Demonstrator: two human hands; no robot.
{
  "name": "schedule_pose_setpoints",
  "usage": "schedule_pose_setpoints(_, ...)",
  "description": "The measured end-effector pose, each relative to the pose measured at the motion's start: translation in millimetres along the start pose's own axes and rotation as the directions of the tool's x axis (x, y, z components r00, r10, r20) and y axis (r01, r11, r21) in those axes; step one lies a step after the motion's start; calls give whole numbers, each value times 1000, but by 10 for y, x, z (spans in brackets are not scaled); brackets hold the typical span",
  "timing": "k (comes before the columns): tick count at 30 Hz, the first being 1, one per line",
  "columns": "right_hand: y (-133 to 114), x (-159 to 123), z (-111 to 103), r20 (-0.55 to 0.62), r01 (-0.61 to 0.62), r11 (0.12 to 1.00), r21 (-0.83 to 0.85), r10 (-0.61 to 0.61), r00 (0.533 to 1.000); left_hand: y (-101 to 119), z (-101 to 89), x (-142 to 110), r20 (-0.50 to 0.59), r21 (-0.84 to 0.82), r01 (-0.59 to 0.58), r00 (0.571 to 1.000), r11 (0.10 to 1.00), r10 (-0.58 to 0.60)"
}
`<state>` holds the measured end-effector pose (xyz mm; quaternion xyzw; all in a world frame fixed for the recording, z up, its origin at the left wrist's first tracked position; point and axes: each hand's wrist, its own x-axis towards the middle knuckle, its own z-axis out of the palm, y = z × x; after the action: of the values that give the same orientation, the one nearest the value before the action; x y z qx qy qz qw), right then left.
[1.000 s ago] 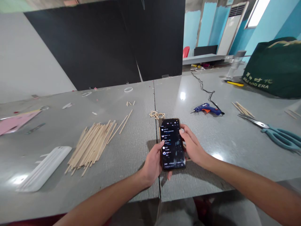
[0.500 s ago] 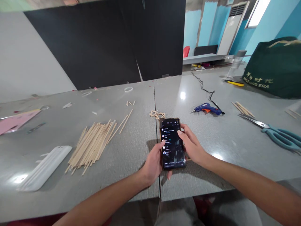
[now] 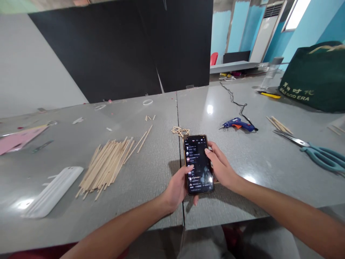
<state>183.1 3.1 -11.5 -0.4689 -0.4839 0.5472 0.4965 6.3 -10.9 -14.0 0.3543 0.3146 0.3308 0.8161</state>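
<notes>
A smartphone [image 3: 199,169] with a dark, lit screen of small text lines is held upright between both hands over the table's front part. My left hand [image 3: 176,189] wraps its lower left side, the thumb lying over the screen and a fingertip showing below the phone. On the other side, my right hand [image 3: 221,163] grips the right edge, with its thumb at the upper right of the screen. Just beyond the phone's top lie small star shapes made of sticks [image 3: 183,132], partly hidden by it.
Left lie a pile of wooden sticks [image 3: 106,167] and a white flat case [image 3: 55,192]. Rightward are a blue glue gun [image 3: 238,124] with a black cord, teal-handled scissors [image 3: 320,154], a yellow cutter [image 3: 270,95] and a dark green bag [image 3: 312,79]. A black panel [image 3: 121,50] stands behind.
The text on the phone screen has shifted to different lines. My left thumb has moved slightly right and down over the screen. Both hands keep their hold.
</notes>
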Motion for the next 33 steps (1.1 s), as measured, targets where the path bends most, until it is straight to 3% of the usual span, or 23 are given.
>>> schedule_pose_setpoints(27, 12, 0, -8, 1, -36, 999, -2, 36, 999, 1, 24, 27, -34, 4, 37, 999, 999, -37)
schedule_pose_setpoints(33, 28, 12, -13, 7, 9, 1000, -2, -9, 1000, -23, 9, -10, -73, 33, -35, 997, 999, 38)
